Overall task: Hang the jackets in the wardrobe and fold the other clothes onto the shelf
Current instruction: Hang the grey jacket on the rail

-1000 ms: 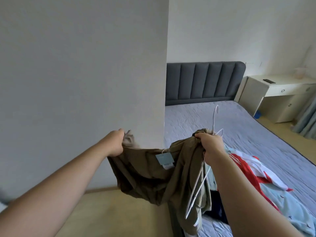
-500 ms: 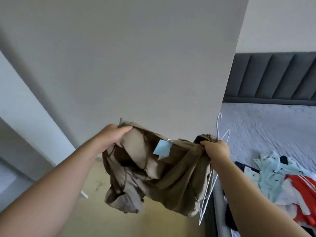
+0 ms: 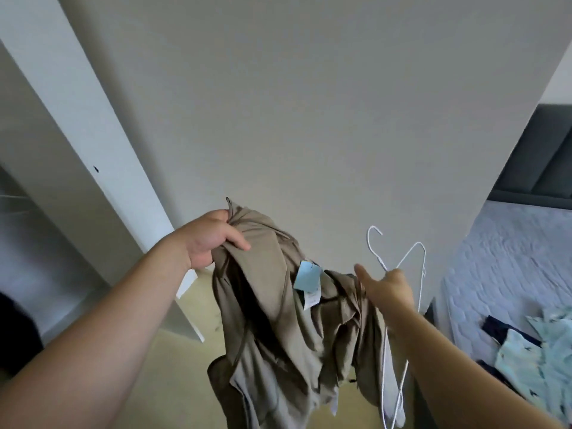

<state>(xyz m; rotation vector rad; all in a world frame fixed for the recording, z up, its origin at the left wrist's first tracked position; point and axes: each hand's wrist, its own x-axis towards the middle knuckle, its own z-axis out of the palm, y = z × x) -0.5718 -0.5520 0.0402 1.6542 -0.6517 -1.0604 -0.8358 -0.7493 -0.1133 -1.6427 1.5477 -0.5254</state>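
Note:
A khaki jacket (image 3: 278,329) with a pale blue tag (image 3: 306,275) hangs crumpled in front of me. My left hand (image 3: 207,239) grips its upper edge by the collar. My right hand (image 3: 387,289) holds a white wire hanger (image 3: 399,261) by its neck, index finger stretched toward the jacket; whether it still grips the cloth is unclear. The hanger's lower part drops beside the jacket's right side. The wardrobe (image 3: 46,168) stands open at the left, its side panel angled toward me.
A large white wardrobe panel (image 3: 309,103) fills the view ahead. The bed (image 3: 501,255) with a grey headboard (image 3: 544,159) lies at the right, with light blue and dark clothes (image 3: 532,351) on it. Wooden floor (image 3: 185,366) lies below.
The view has swung further left toward the wardrobe. My right hand has loosened from the jacket's edge, its finger now stretched out, and the jacket hangs longer from my left hand.

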